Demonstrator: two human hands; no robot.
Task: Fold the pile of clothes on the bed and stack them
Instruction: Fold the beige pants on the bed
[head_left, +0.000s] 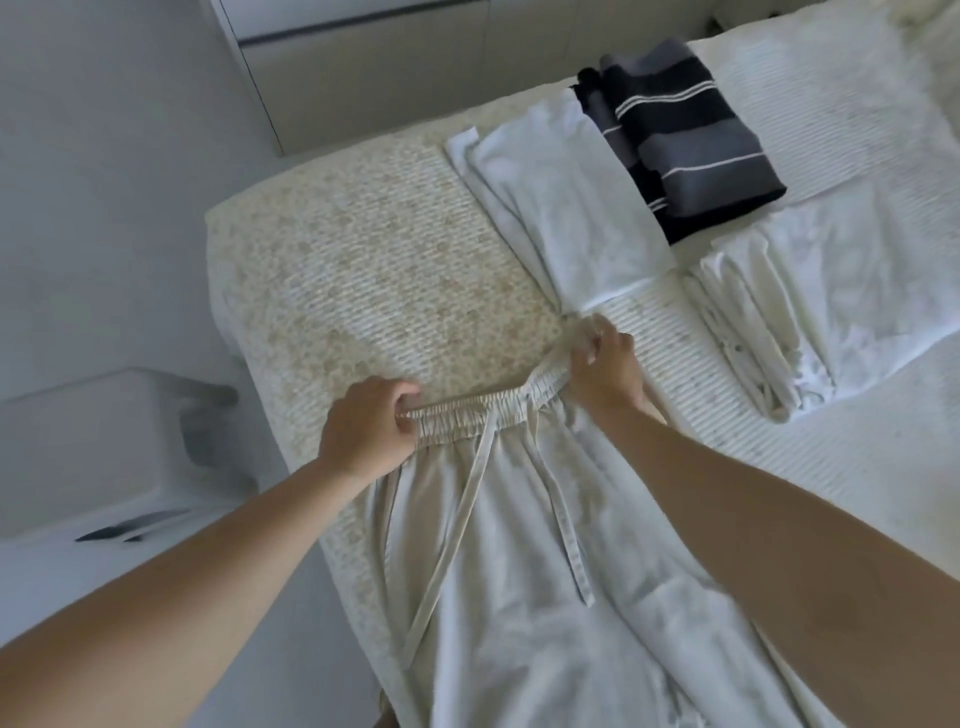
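Note:
Pale beige drawstring trousers (519, 545) lie flat on the bed (363, 270), legs running toward me. My left hand (366, 428) grips the left end of the elastic waistband (483, 410). My right hand (602, 371) pinches the right end, lifted a little off the cover. Two drawstring ends trail down over the trousers. Beyond them lie folded clothes: a white garment (566, 202), a black and grey striped one (685, 135) partly on it, and a white folded piece (789, 301) to the right.
The bed's left edge drops to a pale floor. A white box-like object (119, 447) stands on the floor at left, with dark items beside it. A white cabinet (363, 67) stands behind the bed. Bare woven cover lies between the trousers and the folded clothes.

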